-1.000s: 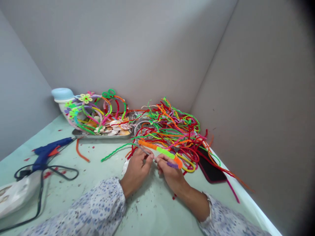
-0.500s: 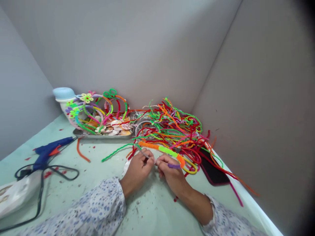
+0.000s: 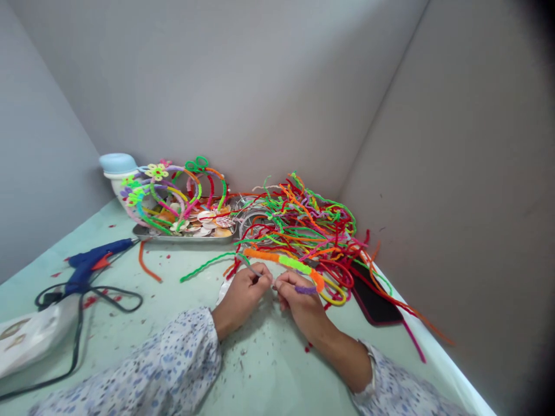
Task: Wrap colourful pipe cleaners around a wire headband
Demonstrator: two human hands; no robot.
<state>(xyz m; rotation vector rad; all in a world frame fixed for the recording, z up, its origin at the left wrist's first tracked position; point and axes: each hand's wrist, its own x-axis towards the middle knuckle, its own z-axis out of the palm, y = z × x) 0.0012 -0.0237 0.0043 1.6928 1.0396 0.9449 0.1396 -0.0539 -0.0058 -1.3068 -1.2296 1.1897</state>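
Note:
Between my hands, a partly wrapped headband (image 3: pixel 296 265) arches away from me. Fuzzy orange, lime and purple pipe cleaner covers part of it, while a bare grey stretch runs down into my left hand (image 3: pixel 248 293). My left fingers are closed in a pinch on that grey end. My right hand (image 3: pixel 300 300) is closed too, with the purple-wrapped end (image 3: pixel 306 290) lying across it. The fingertips of both hands almost meet, and whatever small piece lies between them is hidden. Just beyond, a green pipe cleaner (image 3: pixel 208 266) lies on the table.
Tangled pipe cleaners (image 3: pixel 312 214) heap at the back, partly over a dark phone (image 3: pixel 377 297). A metal tray (image 3: pixel 186 237) holds shells and finished headbands (image 3: pixel 173 190), beside a blue-capped white bottle (image 3: pixel 118 164). On the left lie a blue glue gun (image 3: pixel 89 263), its cord and a white packet (image 3: pixel 34 338).
The view has shifted slightly, so things on the left appear a little further right. Both hands keep nearly the same pose on the headband.

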